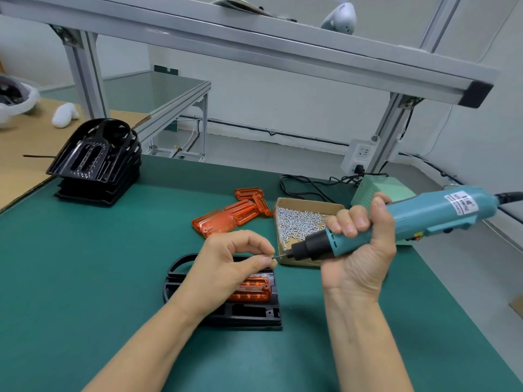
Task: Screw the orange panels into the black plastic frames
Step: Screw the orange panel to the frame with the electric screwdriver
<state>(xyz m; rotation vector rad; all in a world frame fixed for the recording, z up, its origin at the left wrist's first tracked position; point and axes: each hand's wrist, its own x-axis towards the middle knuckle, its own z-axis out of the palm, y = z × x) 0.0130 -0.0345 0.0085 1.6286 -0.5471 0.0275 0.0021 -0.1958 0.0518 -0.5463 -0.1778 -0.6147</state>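
While my right hand (358, 250) is wrapping its fingers fully round the barrel of the blue electric screwdriver (396, 222), I am holding the tool tilted so its black nose is pointing leftward, just above the near corner of the cardboard box of screws (300, 222). My left hand (229, 264) is hovering just left of that box, thumb and forefinger closed together on a small screw (275, 257), which I think is meeting the bit tip, though it is too small to be sure; the other fingers are curling loosely. Below that hand, and nearer to me than the box, a black plastic frame (249, 312) is lying flat on the green mat (85, 264) with an orange panel (252, 290) seated in it. Just beyond and left of the box, loose orange panels (226, 219) are lying in a heap. Far left of the box, a stack of black frames (96, 162) is standing at the mat's edge.
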